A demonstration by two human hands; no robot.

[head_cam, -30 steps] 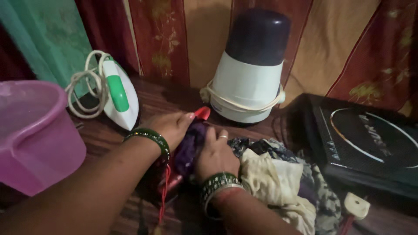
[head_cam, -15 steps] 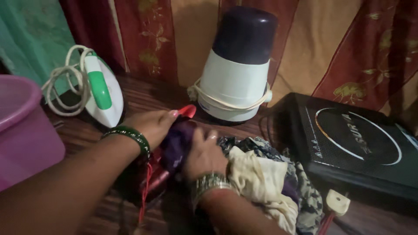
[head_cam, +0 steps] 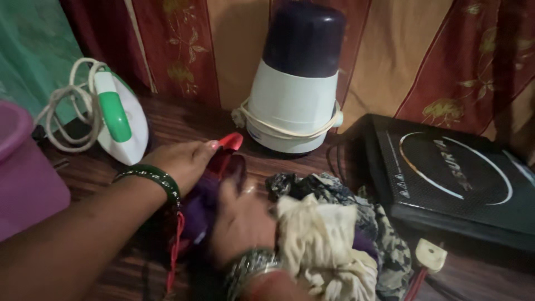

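Observation:
My left hand [head_cam: 181,161], with a green bangle on the wrist, grips the rim of a red bag [head_cam: 229,141] lying on the dark wooden table [head_cam: 184,120]. My right hand [head_cam: 241,218], wearing several bangles, presses on a purple cloth [head_cam: 202,205] at the bag's mouth, fingers pointing toward the red rim. The two hands are close together over the bag. A red cord [head_cam: 175,253] hangs from the bag toward me. Most of the bag is hidden under my hands and the cloth.
A heap of cream and patterned cloths [head_cam: 329,239] lies right of my right hand. Behind stand a white and green iron [head_cam: 118,120] with coiled cord and a white mixer with a dark lid [head_cam: 294,83]. A black induction cooktop [head_cam: 457,178], a plug [head_cam: 431,255] and a pink bucket [head_cam: 22,178] flank them.
My right hand has slid a little toward me over the purple cloth, which now bulges less. My left hand keeps its grip. The view has shifted slightly to the right.

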